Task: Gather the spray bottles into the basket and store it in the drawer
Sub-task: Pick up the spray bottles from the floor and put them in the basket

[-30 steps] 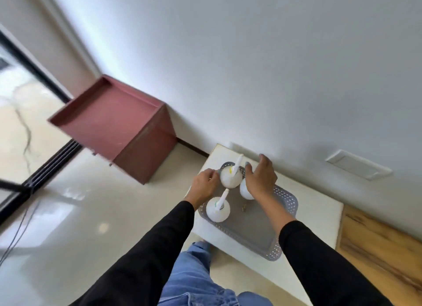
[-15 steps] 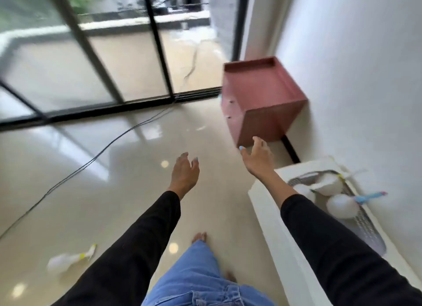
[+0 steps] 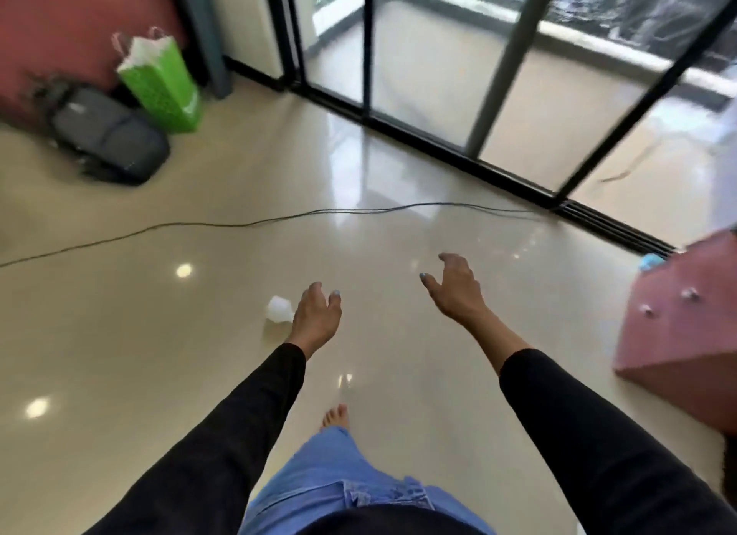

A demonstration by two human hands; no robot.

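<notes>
A white spray bottle [image 3: 279, 309] lies on the glossy floor, its right part hidden behind my left hand [image 3: 317, 315]. That hand hovers over it with fingers apart and holds nothing. My right hand [image 3: 454, 287] is out in front to the right, open and empty. The reddish drawer cabinet [image 3: 686, 335] with small knobs stands at the right edge. The basket and the other bottles are out of view.
A black cable [image 3: 239, 225] runs across the floor ahead. A green paper bag [image 3: 163, 83] and a dark backpack [image 3: 107, 135] sit at the far left wall. Sliding glass doors [image 3: 458, 75] line the far side. My bare foot [image 3: 337, 417] is below the hands.
My view has swung left, away from the white table and basket. Both hands left the basket and now reach out over the floor; the bottle on the floor is now just under my left hand.
</notes>
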